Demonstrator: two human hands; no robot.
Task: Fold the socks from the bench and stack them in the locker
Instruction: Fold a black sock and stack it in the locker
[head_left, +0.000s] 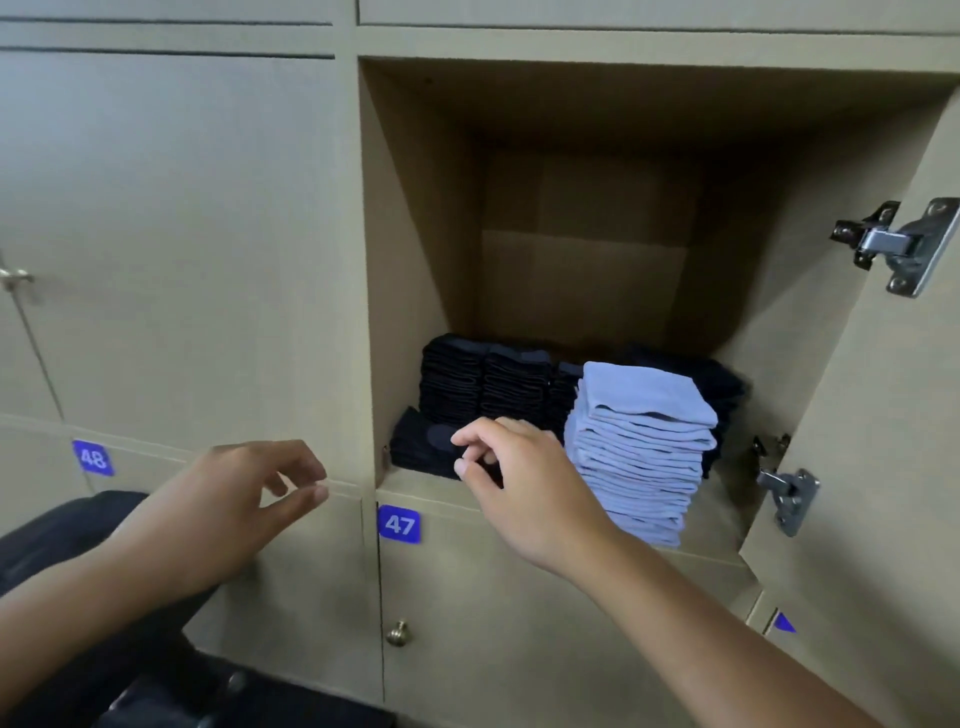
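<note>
The open locker holds folded socks on its floor. A tall stack of light blue socks stands at the front right. Stacks of black socks fill the back. One folded dark sock lies alone at the front left. My right hand reaches into the locker, its loosely curled fingertips at that dark sock's right end; a grip cannot be made out. My left hand hovers outside, left of the opening, fingers relaxed and holding nothing.
The locker door stands open on the right, with two metal hinges. Closed lockers surround it, with blue number tags 47 and 48. A brass knob sits below. Something dark lies at the lower left.
</note>
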